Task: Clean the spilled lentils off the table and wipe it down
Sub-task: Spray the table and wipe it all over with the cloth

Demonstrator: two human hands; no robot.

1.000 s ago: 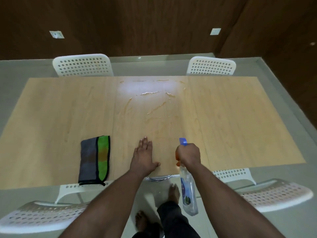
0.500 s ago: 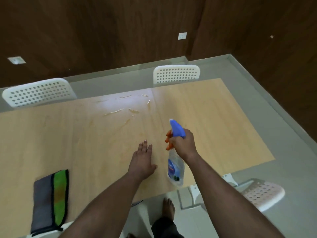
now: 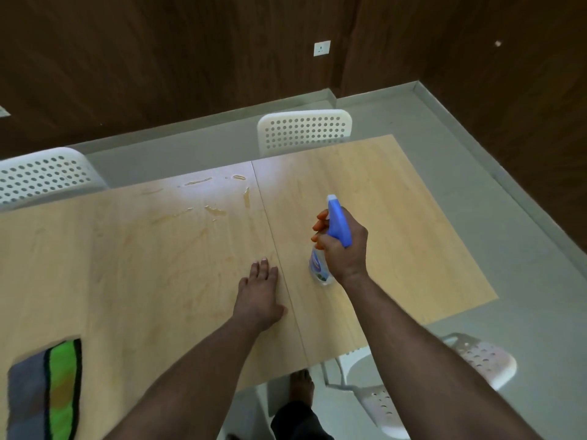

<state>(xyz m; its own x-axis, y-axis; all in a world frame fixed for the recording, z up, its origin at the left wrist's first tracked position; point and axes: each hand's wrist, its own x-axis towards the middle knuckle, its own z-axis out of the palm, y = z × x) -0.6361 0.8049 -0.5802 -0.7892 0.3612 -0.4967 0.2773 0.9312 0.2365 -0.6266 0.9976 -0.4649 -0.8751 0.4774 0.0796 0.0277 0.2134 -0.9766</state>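
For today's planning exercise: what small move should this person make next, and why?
Probably squeeze the orange trigger of the blue-topped clear spray bottle gripped in the right hand: it points across the light wooden table, while the left hand rests flat.

1. From my feed I see both forearms bare from the lower edge of the frame up to the wrists; no sleeves reach into view.
2. The left hand (image 3: pixel 260 296) carries no ring, watch or glove that I can make out; its nails are short and pale at the tips.
3. The right hand (image 3: pixel 344 249) is likewise bare, with no band at the wrist.
4. At the bottom centre of the frame I see dark, near-black trousers (image 3: pixel 298 420), the cloth ending above the ankle.
5. A bare foot (image 3: pixel 301 387) shows just above that hem, with no shoe or sock.
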